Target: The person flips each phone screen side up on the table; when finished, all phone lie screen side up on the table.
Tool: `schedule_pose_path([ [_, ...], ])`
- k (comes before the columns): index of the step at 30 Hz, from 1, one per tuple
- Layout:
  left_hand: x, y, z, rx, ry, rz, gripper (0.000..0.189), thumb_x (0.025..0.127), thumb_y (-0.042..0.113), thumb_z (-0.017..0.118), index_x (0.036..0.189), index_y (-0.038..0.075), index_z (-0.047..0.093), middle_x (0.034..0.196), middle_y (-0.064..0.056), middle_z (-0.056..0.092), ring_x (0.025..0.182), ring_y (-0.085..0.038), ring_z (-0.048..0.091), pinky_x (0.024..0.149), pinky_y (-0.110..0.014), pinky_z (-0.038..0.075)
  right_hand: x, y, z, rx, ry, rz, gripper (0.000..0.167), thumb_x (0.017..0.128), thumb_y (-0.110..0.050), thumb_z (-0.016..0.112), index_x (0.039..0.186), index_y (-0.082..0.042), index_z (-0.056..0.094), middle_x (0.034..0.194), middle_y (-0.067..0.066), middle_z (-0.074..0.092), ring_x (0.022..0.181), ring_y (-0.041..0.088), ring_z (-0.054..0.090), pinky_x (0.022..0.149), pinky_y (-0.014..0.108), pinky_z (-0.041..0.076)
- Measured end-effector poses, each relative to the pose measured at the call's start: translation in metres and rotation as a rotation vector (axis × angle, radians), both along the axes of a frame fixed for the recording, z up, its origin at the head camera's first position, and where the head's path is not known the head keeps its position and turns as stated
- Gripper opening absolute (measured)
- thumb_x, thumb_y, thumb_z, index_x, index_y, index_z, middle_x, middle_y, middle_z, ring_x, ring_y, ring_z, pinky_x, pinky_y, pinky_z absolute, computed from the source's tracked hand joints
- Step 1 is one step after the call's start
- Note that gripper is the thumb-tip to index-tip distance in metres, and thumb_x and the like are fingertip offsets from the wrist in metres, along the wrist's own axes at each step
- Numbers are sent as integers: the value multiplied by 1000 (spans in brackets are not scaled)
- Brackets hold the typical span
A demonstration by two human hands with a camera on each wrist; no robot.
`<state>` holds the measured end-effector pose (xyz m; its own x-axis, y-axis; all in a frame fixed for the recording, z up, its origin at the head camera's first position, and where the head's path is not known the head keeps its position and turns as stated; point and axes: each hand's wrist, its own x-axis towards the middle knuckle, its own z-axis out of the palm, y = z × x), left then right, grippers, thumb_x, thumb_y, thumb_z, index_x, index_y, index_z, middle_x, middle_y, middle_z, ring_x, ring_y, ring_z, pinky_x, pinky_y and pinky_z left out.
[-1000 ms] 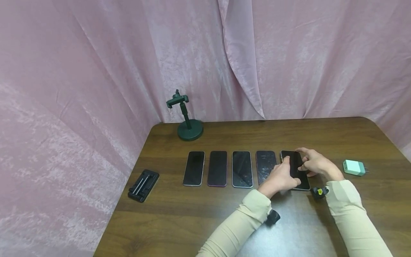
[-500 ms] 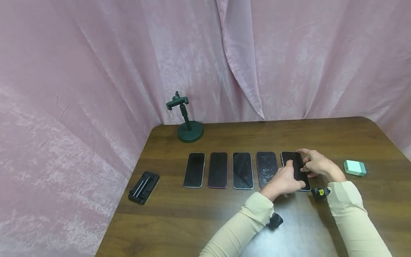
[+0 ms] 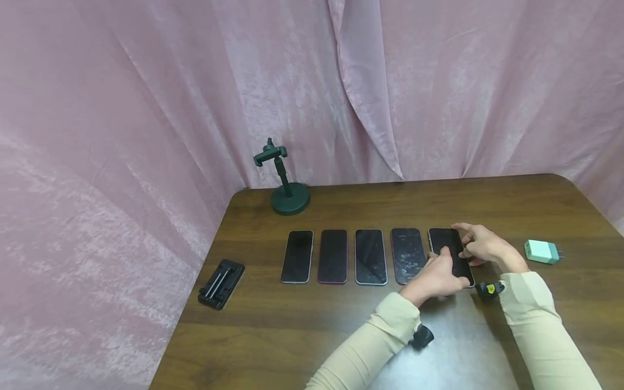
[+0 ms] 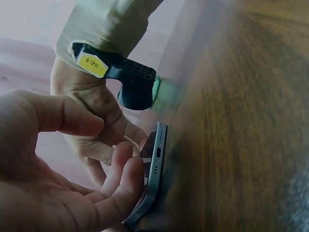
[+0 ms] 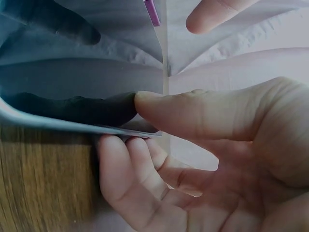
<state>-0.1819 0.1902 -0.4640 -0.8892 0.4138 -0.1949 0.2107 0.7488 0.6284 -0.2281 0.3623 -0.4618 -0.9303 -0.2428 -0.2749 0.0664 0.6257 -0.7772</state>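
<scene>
The rightmost smartphone (image 3: pixel 442 237) lies screen up on the wooden table, with both hands at it. My right hand (image 3: pixel 487 247) grips its right edge. In the right wrist view the thumb (image 5: pixel 164 113) presses on the glass while the fingers (image 5: pixel 118 166) curl against the side from below. My left hand (image 3: pixel 436 275) is over its near left part, covering that corner in the head view. Seen from the left wrist, the fingers (image 4: pixel 126 181) are right at the phone's near end, beside the charging port (image 4: pixel 158 152), and the thumb (image 4: pixel 79 116) is raised apart from them.
Four more phones would be several: a scratched one (image 3: pixel 407 252), a white-edged one (image 3: pixel 370 257), a purple-edged one (image 3: pixel 333 256) and a silver-edged one (image 3: pixel 297 256) line up leftward. A green phone stand (image 3: pixel 290 199), black tool case (image 3: pixel 221 284) and mint charger (image 3: pixel 541 251) sit around them.
My left hand has slid slightly right and nearer over the phone's screen. The right hand keeps its hold at the right edge; the head view has shifted a little.
</scene>
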Motion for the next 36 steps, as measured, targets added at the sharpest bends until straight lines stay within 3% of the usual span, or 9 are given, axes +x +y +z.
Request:
schedule_pose_path([
  [5, -3, 2, 0, -3, -9, 2, 70, 84, 34, 77, 140, 6, 48, 137, -16, 57, 98, -12, 62, 78, -21, 49, -2, 2, 1, -1, 1, 12, 73, 79, 17, 55, 146, 18, 25, 100, 29, 59, 80, 26, 63, 62, 43, 59],
  [8, -5, 1, 4, 14, -9, -17, 67, 85, 33, 76, 139, 4, 49, 127, -11, 64, 94, -10, 62, 75, -19, 48, -4, 4, 3, 13, 12, 19, 72, 79, 17, 54, 145, 18, 25, 97, 27, 60, 79, 26, 63, 62, 43, 59],
  [14, -14, -5, 12, 106, -76, -43, 61, 88, 28, 72, 139, 3, 50, 75, 2, 71, 70, -5, 58, 64, -16, 44, -3, 9, 5, 119, 51, -1, 63, 89, 4, 59, 142, 21, 28, 91, 22, 57, 80, 30, 60, 67, 43, 56],
  [18, -20, -13, 10, 125, -87, -41, 61, 89, 23, 71, 144, 7, 49, 54, 8, 63, 62, 0, 56, 68, -12, 41, 2, 9, 8, 227, 111, -13, 59, 98, -13, 59, 137, 23, 34, 103, 37, 59, 92, 49, 60, 79, 58, 51],
  [20, -24, -17, 9, 149, -81, -49, 59, 89, 21, 70, 144, 7, 50, 56, 6, 64, 59, 1, 56, 68, -11, 41, 4, 8, 11, 275, 139, -23, 60, 99, -18, 59, 135, 23, 36, 115, 45, 56, 106, 57, 56, 85, 65, 47],
  [23, -29, -24, 8, 223, -97, -50, 55, 89, 15, 70, 140, 7, 53, 77, 2, 72, 61, -2, 62, 67, -12, 44, 4, 5, 18, 311, 157, -35, 61, 101, -22, 57, 137, 22, 35, 125, 48, 49, 114, 62, 51, 88, 68, 45],
  [27, -40, -37, 11, 306, -89, -69, 49, 90, 11, 70, 136, 4, 57, 106, -4, 72, 86, -8, 68, 74, -16, 48, -1, -6, 27, 314, 206, -14, 62, 102, -22, 57, 139, 23, 34, 129, 49, 46, 117, 63, 48, 91, 68, 44],
  [31, -51, -53, 14, 257, -19, -112, 45, 91, 14, 69, 135, 6, 59, 112, -4, 72, 106, -14, 63, 84, -20, 47, -7, -22, 32, 330, 273, 25, 62, 100, -22, 59, 138, 22, 36, 129, 48, 46, 119, 62, 46, 95, 68, 41],
  [36, -61, -78, 18, 170, 47, -136, 45, 93, 15, 68, 136, 6, 59, 117, -8, 70, 108, -17, 63, 84, -22, 49, -14, -46, 35, 350, 307, 59, 63, 99, -21, 59, 140, 21, 36, 133, 48, 42, 125, 62, 41, 102, 68, 35],
])
